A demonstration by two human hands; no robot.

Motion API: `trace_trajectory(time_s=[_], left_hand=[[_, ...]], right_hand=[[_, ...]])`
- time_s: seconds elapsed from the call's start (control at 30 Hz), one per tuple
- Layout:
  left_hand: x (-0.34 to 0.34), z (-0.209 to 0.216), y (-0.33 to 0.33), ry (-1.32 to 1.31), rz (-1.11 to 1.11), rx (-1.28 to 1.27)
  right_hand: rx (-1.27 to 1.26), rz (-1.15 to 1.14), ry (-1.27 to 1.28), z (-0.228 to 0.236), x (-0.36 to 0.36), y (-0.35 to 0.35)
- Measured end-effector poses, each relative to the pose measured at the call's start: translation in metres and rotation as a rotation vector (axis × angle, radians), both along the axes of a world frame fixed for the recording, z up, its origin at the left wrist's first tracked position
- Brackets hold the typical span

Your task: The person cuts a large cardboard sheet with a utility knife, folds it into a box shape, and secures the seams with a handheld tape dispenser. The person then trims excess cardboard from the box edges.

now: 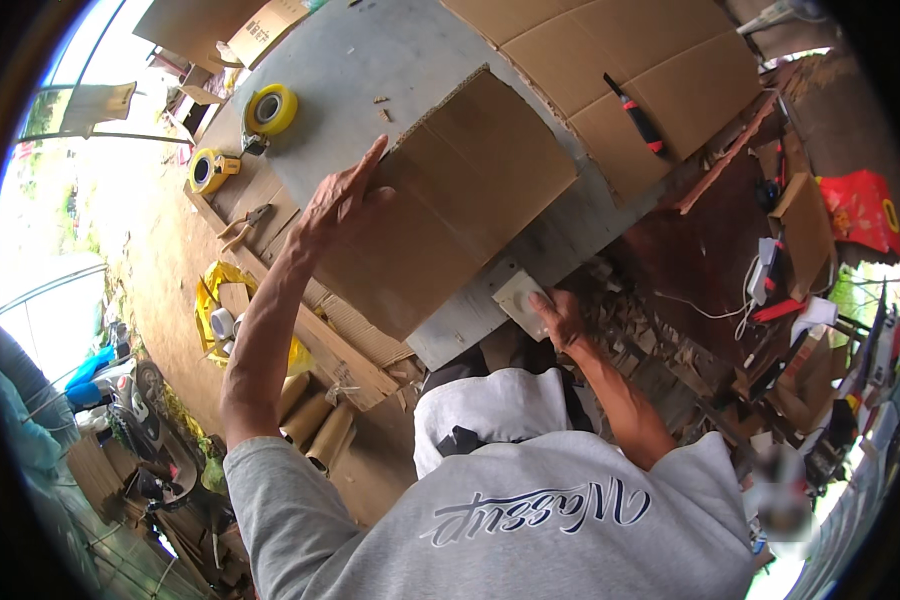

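A brown cardboard sheet (470, 180) lies flat on the grey work table (355, 55). My left hand (345, 205) is at its left edge, index finger stretched out along the rim and the other fingers partly bent over the board. It appears to touch the sheet without gripping it. At the table's near edge my right hand (563, 318) is closed round the end of a flat off-white rectangular block (523, 302). What that block is made of, I cannot tell. Part of the right fingers is hidden by the hand itself.
A larger cardboard piece (610, 60) at the far right carries a red-and-black utility knife (638, 118). Left are yellow tape rolls (271, 109), pliers (245, 228) and a yellow bag (213, 300). Cardboard scraps (660, 345) litter the right side, near a white power strip (765, 270).
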State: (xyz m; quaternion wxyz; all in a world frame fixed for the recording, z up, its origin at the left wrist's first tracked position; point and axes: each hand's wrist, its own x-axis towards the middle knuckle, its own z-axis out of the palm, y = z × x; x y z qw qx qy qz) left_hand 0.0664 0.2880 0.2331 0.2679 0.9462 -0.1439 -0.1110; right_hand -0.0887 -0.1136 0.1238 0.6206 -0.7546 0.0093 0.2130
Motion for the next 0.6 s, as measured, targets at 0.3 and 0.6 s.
trace_trajectory(time_s=[0.3, 0.6], left_hand=[[0.065, -0.078, 0.061, 0.093, 0.487, 0.017], [-0.025, -0.144, 0.005, -0.354, -0.012, 0.171]], right_hand=[[0.082, 0.050, -0.098, 0.041, 0.102, 0.108], [0.068, 0.047, -0.077, 0.045, 0.030, 0.052]])
